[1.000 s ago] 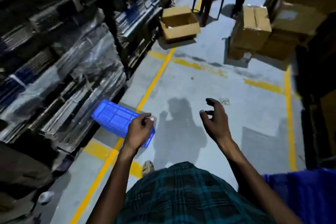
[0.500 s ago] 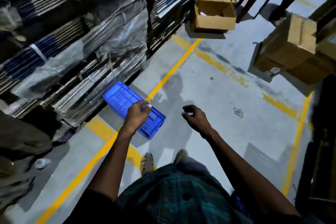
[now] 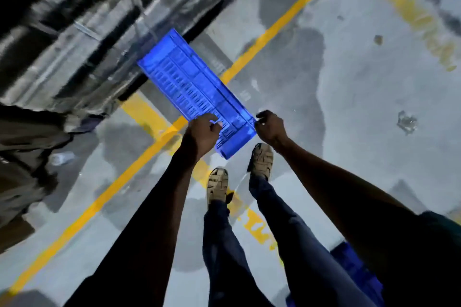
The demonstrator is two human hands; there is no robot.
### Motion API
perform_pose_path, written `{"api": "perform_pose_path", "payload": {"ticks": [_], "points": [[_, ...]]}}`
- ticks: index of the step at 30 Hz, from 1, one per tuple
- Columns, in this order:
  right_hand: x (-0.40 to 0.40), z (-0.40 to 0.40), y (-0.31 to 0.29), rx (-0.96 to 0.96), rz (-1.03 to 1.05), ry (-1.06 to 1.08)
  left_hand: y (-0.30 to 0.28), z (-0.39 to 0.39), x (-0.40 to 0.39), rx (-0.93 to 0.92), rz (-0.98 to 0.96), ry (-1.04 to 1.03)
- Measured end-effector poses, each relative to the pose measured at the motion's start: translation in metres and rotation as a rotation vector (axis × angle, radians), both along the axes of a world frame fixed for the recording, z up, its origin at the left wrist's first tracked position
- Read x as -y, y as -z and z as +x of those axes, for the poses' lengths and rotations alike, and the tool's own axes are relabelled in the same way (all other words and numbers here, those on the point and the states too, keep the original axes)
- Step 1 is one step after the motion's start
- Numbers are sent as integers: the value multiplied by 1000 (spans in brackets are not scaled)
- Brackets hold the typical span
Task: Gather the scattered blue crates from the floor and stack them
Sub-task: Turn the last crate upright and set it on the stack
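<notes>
Looking straight down: two legs in dark trousers, tan woven sandals [image 3: 217, 183] on grey floor [image 3: 349, 97]. Bottom right, behind the right arm, a blue mass [image 3: 349, 266] pokes out, prob. more blue plastic, can't tell exactly what. Yellow floor line [image 3: 94, 203] runs diagonally under the feet; faint worn yellow marks by the legs, not readable. No brand or label legible anywhere, frame's motion-blurred.

Just ahead of the feet, both hands on the near end of the blue crate [image 3: 197, 87]. Left hand [image 3: 203, 133] fingers curled over the near edge, gripping the crate. Right hand [image 3: 270, 127] at the near right corner, fingers bent, touching the rim; firm grip or not, can't tell. Crate stretches away from the hands toward upper left, slotted face toward the camera, far end next to the plastic-wrapped stacks [image 3: 87, 40].

Farther right: small bit of crumpled litter [image 3: 406, 122] on the floor, well apart from the crate.
</notes>
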State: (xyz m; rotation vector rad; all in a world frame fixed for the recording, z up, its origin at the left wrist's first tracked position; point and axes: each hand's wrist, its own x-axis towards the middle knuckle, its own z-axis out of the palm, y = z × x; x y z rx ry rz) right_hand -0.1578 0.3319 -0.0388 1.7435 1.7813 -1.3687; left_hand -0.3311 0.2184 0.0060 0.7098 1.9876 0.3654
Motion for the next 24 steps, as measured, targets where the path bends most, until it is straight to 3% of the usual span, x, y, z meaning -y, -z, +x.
{"api": "perform_pose_path", "payload": {"ticks": [6,9,13,16,24], "points": [[-4,-3,144,95,-21,16,173,27,-33,-125,-11,-39],[7,2,180,92,-36,37,222,52,-31,-324,-26,-103],[7,10,196,1,16,30,232,75,-30,-475,-16,-157],[-1,11,189,-34,-132,-60,224,79,-28,-492,-70,-151],[15,-7,102,-43,-13,-232,158,75,-3,-429,-44,-124]]}}
